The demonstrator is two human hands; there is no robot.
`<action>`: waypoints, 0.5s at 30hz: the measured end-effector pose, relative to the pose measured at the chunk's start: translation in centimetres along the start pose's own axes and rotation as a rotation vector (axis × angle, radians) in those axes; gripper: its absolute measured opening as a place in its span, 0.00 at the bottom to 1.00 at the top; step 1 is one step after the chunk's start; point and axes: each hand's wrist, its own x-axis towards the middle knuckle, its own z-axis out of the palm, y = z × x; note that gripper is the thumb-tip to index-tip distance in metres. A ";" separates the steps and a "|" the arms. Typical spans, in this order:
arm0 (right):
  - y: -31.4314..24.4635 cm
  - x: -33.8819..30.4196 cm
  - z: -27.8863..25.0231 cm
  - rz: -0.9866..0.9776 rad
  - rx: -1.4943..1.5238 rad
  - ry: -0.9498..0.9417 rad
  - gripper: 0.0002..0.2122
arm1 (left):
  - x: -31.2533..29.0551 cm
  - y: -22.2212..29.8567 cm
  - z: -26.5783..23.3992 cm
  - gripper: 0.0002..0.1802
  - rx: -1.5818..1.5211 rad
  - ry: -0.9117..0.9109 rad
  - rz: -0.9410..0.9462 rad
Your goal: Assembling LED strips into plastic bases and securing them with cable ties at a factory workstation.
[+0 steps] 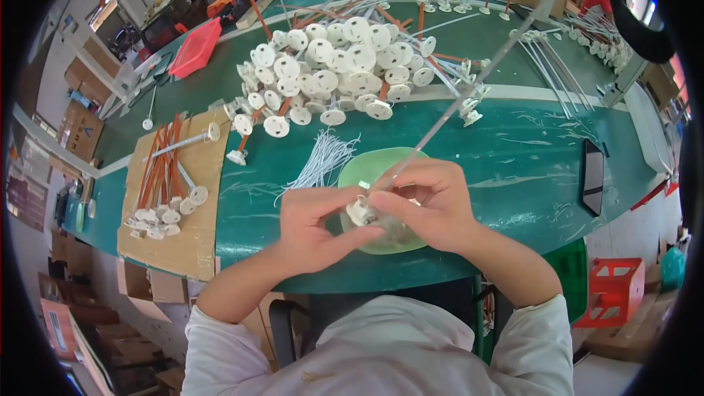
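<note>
Over a light green bowl, both my hands meet at a small white plastic fitting. My left hand is closed around the fitting's left side with thumb and fingers. My right hand pinches the lower end of a long, thin greyish rod where it meets the fitting. From there the rod slants up to the far right. Small pale parts in the bowl are mostly hidden by my fingers. A bundle of thin white ties lies on the table just beyond my left hand.
A large heap of rods with white round disc ends covers the table's middle. On cardboard at left lie brown rods with white ends. A black phone lies at right, a red tray far left. Other people sit across the table.
</note>
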 end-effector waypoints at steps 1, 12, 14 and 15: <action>-0.5 0.1 0.1 0.011 -0.100 -0.022 0.04 | 0.0 0.6 0.0 0.17 0.287 0.063 0.107; 1.1 -0.1 0.1 -0.249 -0.093 -0.067 0.09 | -0.3 -0.8 -0.1 0.22 0.451 0.235 0.364; 0.7 0.0 0.3 -0.270 -0.142 -0.088 0.08 | -0.4 -1.0 -0.2 0.23 0.563 0.249 0.396; 0.7 0.0 0.4 -0.264 -0.160 -0.078 0.08 | -0.2 -1.1 -0.3 0.24 0.567 0.252 0.426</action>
